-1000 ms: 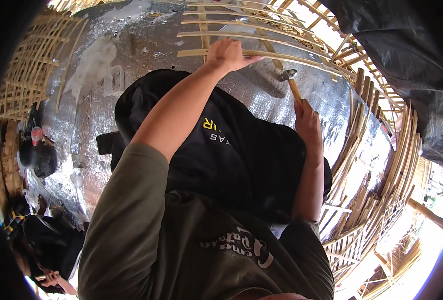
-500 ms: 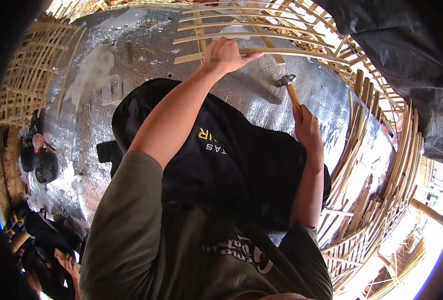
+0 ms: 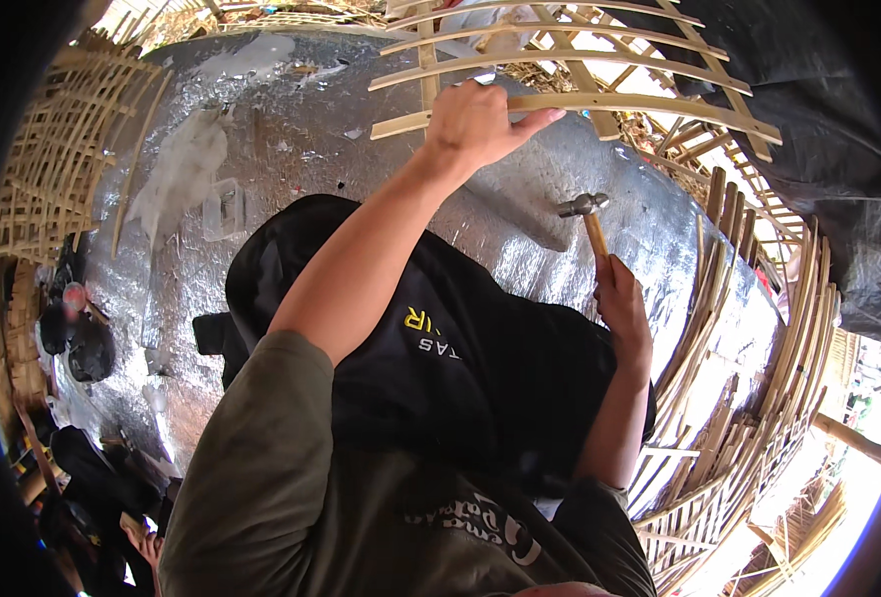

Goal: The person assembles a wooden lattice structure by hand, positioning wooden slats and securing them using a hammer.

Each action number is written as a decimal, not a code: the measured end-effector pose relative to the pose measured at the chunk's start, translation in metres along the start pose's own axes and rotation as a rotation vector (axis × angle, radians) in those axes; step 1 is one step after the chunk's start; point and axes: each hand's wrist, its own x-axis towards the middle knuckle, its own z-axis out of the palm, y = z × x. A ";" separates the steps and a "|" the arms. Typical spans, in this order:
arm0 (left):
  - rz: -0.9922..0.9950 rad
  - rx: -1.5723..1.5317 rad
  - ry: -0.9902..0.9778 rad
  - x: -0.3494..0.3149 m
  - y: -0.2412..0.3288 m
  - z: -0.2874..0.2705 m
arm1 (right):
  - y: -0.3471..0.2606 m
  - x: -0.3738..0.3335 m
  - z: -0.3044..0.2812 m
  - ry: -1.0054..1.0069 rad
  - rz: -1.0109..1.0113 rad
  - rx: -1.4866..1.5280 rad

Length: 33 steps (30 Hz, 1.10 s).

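Observation:
A bamboo lattice panel (image 3: 649,102) made of thin slats is at the far side. My left hand (image 3: 473,123) grips its nearest slat, fingers wrapped over the top and thumb stretched along it. The panel's right end reaches over the edge of the silver sheet. In my right hand (image 3: 623,306) is a hammer (image 3: 586,205), held by its wooden handle with the metal head pointing away from me. The hammer head is over the sheet, apart from the panel. My left fingertips are partly hidden behind the slat.
A silver foil-like sheet (image 3: 187,308) lies under the work. Woven bamboo panels (image 3: 57,149) are at the left, and bundled bamboo strips (image 3: 793,348) at the right. Black plastic sheeting (image 3: 798,90) hangs at the far right. Another person's hand (image 3: 145,545) shows at lower left.
My left hand has moved to the right with the lattice panel, whose right end now shows against the black sheeting. The hammer in my right hand has come slightly nearer to me.

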 end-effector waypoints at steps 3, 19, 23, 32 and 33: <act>0.080 -0.004 0.155 0.002 -0.001 0.005 | -0.008 -0.001 -0.004 -0.029 0.076 0.024; 0.078 -0.102 0.098 -0.001 0.004 -0.005 | -0.007 -0.001 -0.003 -0.025 0.062 0.034; 0.161 -0.078 0.303 0.002 0.003 -0.006 | -0.007 0.000 -0.003 -0.022 0.088 0.042; 0.219 -0.058 0.372 0.004 0.001 -0.006 | -0.002 -0.001 -0.004 -0.026 0.048 0.008; 0.200 -0.039 0.331 0.004 0.000 -0.007 | -0.003 -0.001 -0.004 -0.021 0.037 0.016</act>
